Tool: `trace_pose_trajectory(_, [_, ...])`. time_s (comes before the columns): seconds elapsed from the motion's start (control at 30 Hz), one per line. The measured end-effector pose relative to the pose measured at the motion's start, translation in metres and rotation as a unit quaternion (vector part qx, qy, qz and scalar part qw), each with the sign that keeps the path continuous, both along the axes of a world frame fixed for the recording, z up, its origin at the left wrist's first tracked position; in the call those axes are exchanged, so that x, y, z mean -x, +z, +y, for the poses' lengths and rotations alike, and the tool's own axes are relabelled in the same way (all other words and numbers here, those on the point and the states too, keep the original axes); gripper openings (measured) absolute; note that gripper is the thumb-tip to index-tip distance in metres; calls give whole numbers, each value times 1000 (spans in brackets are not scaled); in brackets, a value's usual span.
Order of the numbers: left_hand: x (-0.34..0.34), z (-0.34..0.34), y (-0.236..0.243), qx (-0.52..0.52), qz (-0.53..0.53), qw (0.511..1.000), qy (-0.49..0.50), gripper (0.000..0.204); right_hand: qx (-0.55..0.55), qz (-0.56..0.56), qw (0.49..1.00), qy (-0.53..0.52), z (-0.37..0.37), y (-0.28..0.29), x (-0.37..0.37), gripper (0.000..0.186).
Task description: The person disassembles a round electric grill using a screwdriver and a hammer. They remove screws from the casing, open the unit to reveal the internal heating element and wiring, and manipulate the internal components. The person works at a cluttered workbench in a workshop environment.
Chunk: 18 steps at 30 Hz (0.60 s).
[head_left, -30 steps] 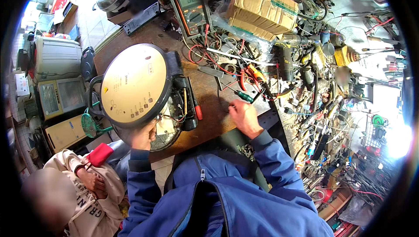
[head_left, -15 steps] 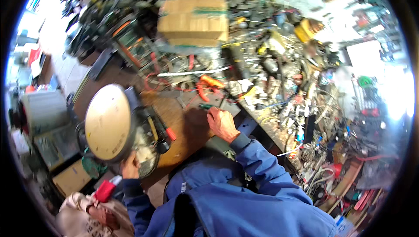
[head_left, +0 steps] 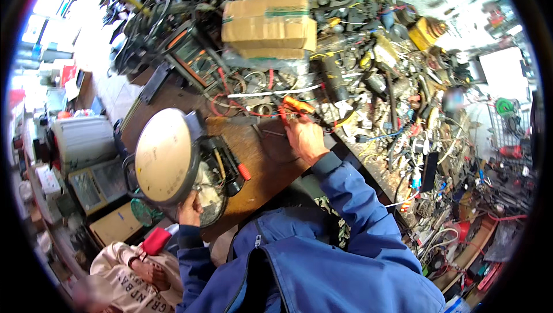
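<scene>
A round pan-like appliance (head_left: 164,157) with a cream face and dark rim stands tilted at the left of the wooden bench. My left hand (head_left: 189,209) is closed on its lower rim. Right beside it lies an opened dark base (head_left: 207,200) with whitish stuffing. A red-tipped tool (head_left: 243,171) lies next to this base. My right hand (head_left: 306,138) is at the bench's far edge, its fingers bent at a tool with orange and red handles (head_left: 298,104). The fingertips are partly hidden, so whether they grip it is unclear.
A cardboard box (head_left: 266,25) sits at the back, with an orange-edged meter (head_left: 193,56) left of it. Cables and scrap parts (head_left: 374,94) pile up along the right. At the lower left another person's hands (head_left: 151,274) rest together.
My right hand has moved forward to the orange and red handles. The green-ended piece at its fingertips no longer shows. My left hand stays on the rim, while the whole view has shifted slightly.
</scene>
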<state>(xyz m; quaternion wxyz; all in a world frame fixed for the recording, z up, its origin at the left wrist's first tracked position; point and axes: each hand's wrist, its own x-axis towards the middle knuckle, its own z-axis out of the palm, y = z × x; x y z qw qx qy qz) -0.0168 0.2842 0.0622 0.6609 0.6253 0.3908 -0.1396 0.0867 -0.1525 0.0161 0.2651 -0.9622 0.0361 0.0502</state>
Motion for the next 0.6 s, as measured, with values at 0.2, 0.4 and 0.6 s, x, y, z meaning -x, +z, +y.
trace_pose_trajectory(0.2, [0, -6, 7, 3, -13, 1000, -16, 18, 88, 9, 995, -34, 23, -35, -19, 30])
trace_pose_trajectory(0.4, [0, -6, 8, 14, -28, 999, -30, 17, 45, -52, 997, -30, 17, -25, -21, 19])
trace_pose_trajectory(0.6, [-2, -5, 8, 22, -42, 998, -43, 15, 50, -155, 978, 129, 0, -9, -19, 9])
